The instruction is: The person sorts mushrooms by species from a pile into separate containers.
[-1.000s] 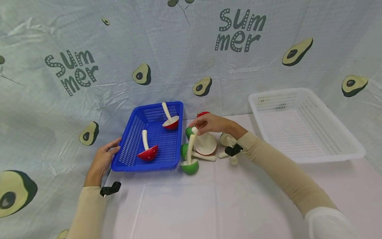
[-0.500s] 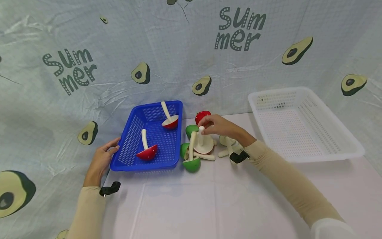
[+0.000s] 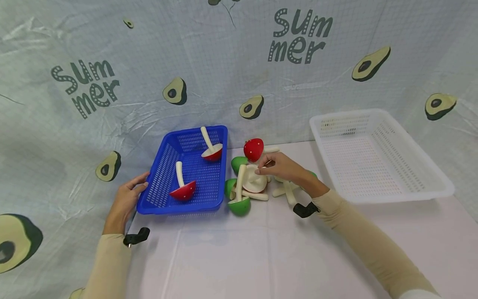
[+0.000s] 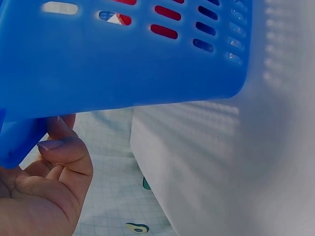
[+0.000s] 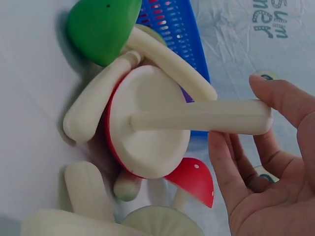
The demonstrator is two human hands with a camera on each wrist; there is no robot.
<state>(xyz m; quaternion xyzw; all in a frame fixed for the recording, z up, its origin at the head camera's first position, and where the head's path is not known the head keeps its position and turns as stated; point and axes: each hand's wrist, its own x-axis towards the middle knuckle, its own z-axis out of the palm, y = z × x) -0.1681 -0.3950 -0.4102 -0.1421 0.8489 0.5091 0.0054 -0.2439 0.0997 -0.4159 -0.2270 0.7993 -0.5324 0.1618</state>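
Note:
In the right wrist view, my right hand (image 5: 268,147) has its thumb and fingers on either side of the stem end of a red-capped toy mushroom (image 5: 152,147), pinching it. The cap's pale underside faces the hand. In the head view, that hand (image 3: 284,168) is over the pile, partly hiding the stem. My left hand (image 3: 125,201) holds the left side of the blue basket (image 3: 179,210); thumb and fingertips are at its rim in the left wrist view. Inside the basket lie two red toy mushrooms, a near one (image 3: 183,192) and a far one (image 3: 213,154).
Several green-capped toy mushrooms (image 3: 240,206) and pale stems lie around the pinched one. Another red mushroom (image 3: 253,149) lies behind, near the printed cloth wall (image 3: 209,50). A white basket (image 3: 407,198) stands at the right.
My right hand has shifted right at the pile, and the pinched mushroom's stem has swung from upright toward me. The back red mushroom shows more fully. My left hand stays at the basket.

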